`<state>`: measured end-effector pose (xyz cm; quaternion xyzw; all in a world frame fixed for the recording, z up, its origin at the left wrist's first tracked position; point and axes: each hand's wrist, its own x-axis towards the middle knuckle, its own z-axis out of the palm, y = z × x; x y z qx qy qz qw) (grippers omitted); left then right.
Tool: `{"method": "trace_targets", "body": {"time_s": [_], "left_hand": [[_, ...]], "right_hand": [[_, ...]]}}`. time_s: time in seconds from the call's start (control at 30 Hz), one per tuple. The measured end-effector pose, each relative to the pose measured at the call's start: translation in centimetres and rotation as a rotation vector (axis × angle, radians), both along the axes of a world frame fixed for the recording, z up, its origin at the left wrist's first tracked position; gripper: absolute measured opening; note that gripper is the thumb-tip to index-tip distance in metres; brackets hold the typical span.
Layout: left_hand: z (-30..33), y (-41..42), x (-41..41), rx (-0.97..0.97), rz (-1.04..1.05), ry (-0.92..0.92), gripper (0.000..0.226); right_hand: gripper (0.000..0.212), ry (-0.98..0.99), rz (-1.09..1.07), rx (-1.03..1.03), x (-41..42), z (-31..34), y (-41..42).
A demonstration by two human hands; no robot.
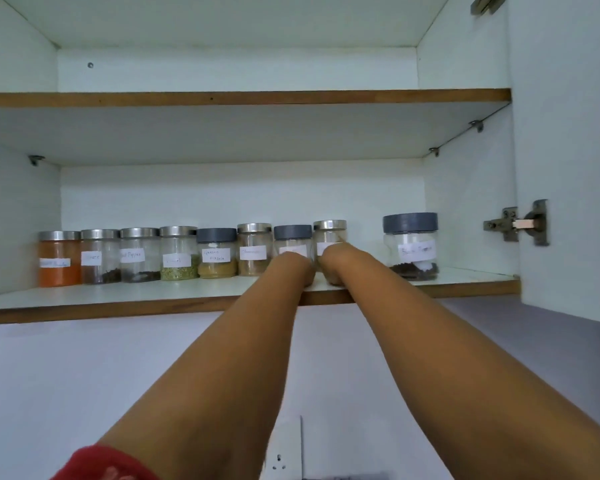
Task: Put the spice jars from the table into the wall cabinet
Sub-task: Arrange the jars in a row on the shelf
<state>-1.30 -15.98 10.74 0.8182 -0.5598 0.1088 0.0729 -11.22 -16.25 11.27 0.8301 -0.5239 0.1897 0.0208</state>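
I look up into an open white wall cabinet. On its lower shelf stands a row of labelled glass spice jars, from an orange-filled jar at the left to a brown-filled one near the middle. Both my arms reach up to the row's right end. My left hand wraps the lower part of a grey-lidded jar. My right hand holds a steel-lidded jar right beside it. Both jars rest on the shelf, and most of my fingers are hidden.
A wider grey-lidded jar with dark spice stands apart at the right of the shelf. The upper shelf holds nothing I can see. The open cabinet door with its hinge is at the right. A wall socket sits below.
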Motion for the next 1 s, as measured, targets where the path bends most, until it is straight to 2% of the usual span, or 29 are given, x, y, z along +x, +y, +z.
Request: {"method": "trace_targets", "body": {"time_s": [0.1,0.17,0.2,0.27,0.33,0.4,0.43,0.5,0.57,0.63,0.7,0.73,0.83,0.9,1.0], "left_hand": [[-1.0,2.9,-2.3,-0.005,-0.11,0.152,0.048],[-1.2,4.3,-4.1,-0.109,-0.142,0.159,0.047],[-1.5,4.5,-5.1,-0.15,-0.165,0.139,0.048],[-2.6,5.1,-8.0,-0.186,-0.234,0.088,0.053],[-4.0,5.0,-9.9,-0.223,-0.28,-0.01,0.058],[-4.7,5.4,-10.7,-0.317,-0.28,-0.116,0.063],[-5.0,5.6,-10.8,-0.339,-0.277,-0.137,0.064],[-4.8,5.8,-10.7,-0.307,-0.271,-0.158,0.063],[-3.8,5.5,-10.2,-0.231,-0.263,-0.135,0.06],[-2.4,5.4,-9.2,-0.174,-0.275,-0.074,0.052],[-1.6,4.9,-7.9,-0.162,-0.272,-0.001,0.042],[-1.5,4.4,-7.3,-0.163,-0.264,0.045,0.04],[-1.9,3.2,-7.1,-0.106,-0.205,0.169,0.056],[-2.2,2.2,-7.3,-0.061,-0.172,0.207,0.07],[-1.6,1.3,-6.9,-0.021,-0.171,0.312,0.076]], "right_hand": [[0.027,-0.306,0.02,-0.115,-3.0,-1.1,1.1],[0.018,-0.61,0.106,-0.327,-5.9,-1.7,1.6],[0.017,-0.702,0.134,-0.45,-7.4,-1.8,1.9],[0.022,-0.79,0.1,-0.657,-10.3,-1.2,2.1],[0.043,-0.879,0.012,-0.682,-12.5,-0.5,1.8],[0.083,-0.889,-0.118,-0.468,-14.0,-0.1,1.0],[0.101,-0.812,-0.197,-0.318,-14.6,-0.3,0.6],[0.118,-0.691,-0.263,-0.053,-15.1,-1.0,-0.3],[0.111,-0.708,-0.189,0.112,-15.1,-1.4,-1.6],[0.092,-0.702,-0.104,0.184,-14.5,-1.1,-3.1],[0.077,-0.636,-0.06,0.286,-13.6,-0.3,-4.4],[0.076,-0.594,-0.058,0.347,-12.9,0.1,-5.2],[0.083,-0.463,-0.096,0.372,-11.1,0.7,-8.0],[0.079,-0.406,-0.103,0.357,-9.9,0.8,-10.7],[0.082,-0.338,-0.116,0.431,-8.9,1.6,-14.8]]}}
